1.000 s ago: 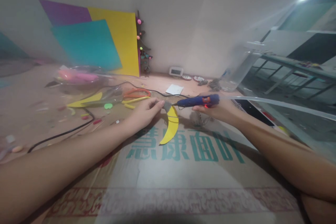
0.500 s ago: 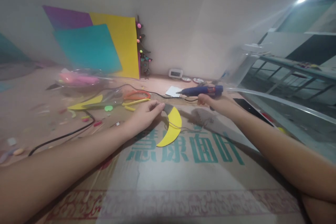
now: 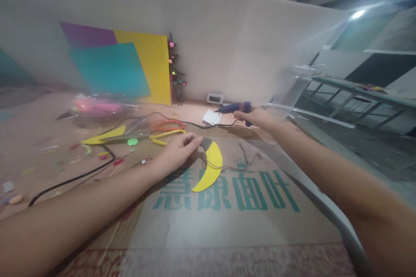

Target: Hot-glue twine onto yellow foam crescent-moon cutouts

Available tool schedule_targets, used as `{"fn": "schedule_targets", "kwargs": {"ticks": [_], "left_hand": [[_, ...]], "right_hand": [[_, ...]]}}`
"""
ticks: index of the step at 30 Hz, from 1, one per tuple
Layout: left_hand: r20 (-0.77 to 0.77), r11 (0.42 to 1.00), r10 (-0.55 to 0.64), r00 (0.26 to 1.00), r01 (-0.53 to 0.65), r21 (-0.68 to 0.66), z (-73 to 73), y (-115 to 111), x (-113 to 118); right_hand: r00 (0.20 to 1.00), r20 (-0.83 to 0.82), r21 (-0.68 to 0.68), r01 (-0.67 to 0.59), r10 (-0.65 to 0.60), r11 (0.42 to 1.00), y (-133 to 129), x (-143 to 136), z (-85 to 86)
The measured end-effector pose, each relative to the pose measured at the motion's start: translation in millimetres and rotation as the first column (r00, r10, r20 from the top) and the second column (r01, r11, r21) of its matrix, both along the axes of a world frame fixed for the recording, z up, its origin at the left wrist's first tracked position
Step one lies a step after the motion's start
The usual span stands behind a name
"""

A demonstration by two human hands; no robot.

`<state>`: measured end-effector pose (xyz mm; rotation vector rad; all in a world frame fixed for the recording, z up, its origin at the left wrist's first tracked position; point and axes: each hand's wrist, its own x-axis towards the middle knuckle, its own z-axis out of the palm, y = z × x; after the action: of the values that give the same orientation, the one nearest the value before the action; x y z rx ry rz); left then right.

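A yellow crescent moon cutout (image 3: 212,169) lies on the printed cardboard (image 3: 208,229), its upper tip grey. My left hand (image 3: 182,149) pinches that grey tip between thumb and fingers. A thin grey cord (image 3: 232,168) crosses the crescent and trails off to the right. At the back of the table, my right hand (image 3: 251,116) is closed around a dark blue glue gun (image 3: 235,107), whose nozzle points left over a small white paper (image 3: 212,117). Scissors with orange and yellow handles (image 3: 167,131) lie beyond my left hand.
Scraps and a green heart piece (image 3: 132,142) lie at left, with a black cable (image 3: 78,177) running among them. Coloured sheets (image 3: 110,69) lean on the wall. A small digital clock (image 3: 215,98) and a clear plastic container (image 3: 100,106) stand at the back.
My right hand has carried the glue gun left and toward the back, above the white paper. My left hand stays on the crescent's tip. The whole view has shifted slightly.
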<state>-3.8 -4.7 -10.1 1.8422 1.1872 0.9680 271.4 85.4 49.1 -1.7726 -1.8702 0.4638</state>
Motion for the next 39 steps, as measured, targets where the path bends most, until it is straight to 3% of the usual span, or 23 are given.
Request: {"fn": "schedule_targets", "kwargs": {"ticks": [6,13,18,24,31,33,35,37,39], "left_hand": [[0.001,1.0,0.001,1.0,-0.001,-0.008,1.0,0,1],[0.0,1.0,0.007,1.0,-0.007,-0.01,1.9,-1,1],[0.013,1.0,-0.002,1.0,0.002,0.002,0.7,-1,1],[0.018,1.0,-0.009,1.0,0.009,-0.005,1.3,0,1],[0.003,1.0,-0.007,1.0,0.007,-0.009,2.1,-1,1],[0.005,1.0,-0.01,1.0,0.01,-0.016,2.7,-1,2],[0.004,1.0,-0.004,1.0,0.004,-0.015,2.6,-1,1],[0.001,1.0,0.004,1.0,-0.004,-0.004,1.8,-1,1],[0.004,1.0,0.014,1.0,-0.014,0.008,1.0,-1,0]], "right_hand": [[0.999,-0.025,0.001,-0.03,0.03,1.0,33,-14,-23.5],[0.996,-0.016,0.012,-0.087,0.087,0.996,43,-27,-29.2],[0.99,0.062,0.007,-0.128,0.127,0.992,45,-23,-34.7],[0.963,0.211,0.034,-0.18,0.169,0.983,46,-15,-28.8],[0.908,0.405,0.12,-0.166,0.105,0.979,-4,-8,-20.5],[0.886,0.445,0.159,-0.225,0.133,0.961,-28,-15,-16.0],[0.842,0.488,0.211,-0.368,0.229,0.905,-54,-26,-11.9],[0.89,0.334,0.189,-0.385,0.31,0.903,-78,-39,-10.0],[0.918,0.078,0.081,-0.393,0.388,0.916,-98,-49,-11.4]]}}
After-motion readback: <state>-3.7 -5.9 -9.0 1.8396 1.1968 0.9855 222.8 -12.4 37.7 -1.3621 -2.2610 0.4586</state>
